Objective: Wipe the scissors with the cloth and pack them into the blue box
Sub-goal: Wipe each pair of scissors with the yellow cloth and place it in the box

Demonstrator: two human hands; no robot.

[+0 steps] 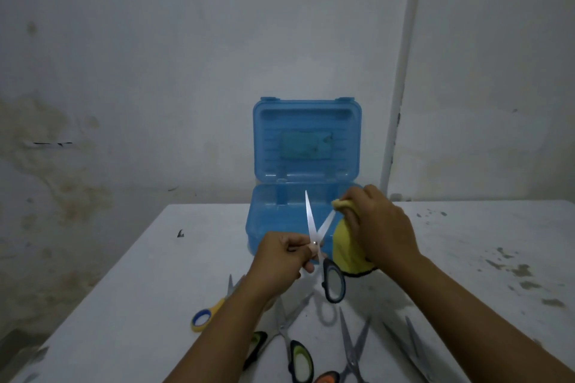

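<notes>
My left hand (281, 253) grips a pair of black-handled scissors (333, 281) near the pivot, blades spread and pointing up. My right hand (381, 225) holds a yellow cloth (343, 246) pinched around the tip of the right blade. Just behind both hands stands the blue box (264, 221), its lid upright and its tray showing nothing inside. Several more scissors lie on the table near me: a yellow-handled pair (211, 309), a black-and-green pair (291, 342), an orange-handled pair (351, 351) and a grey pair (410, 348).
The white table (155, 274) has dark stains on its right side (513, 267). A stained wall rises right behind the table, with a white pipe (401, 71) running down it at the right.
</notes>
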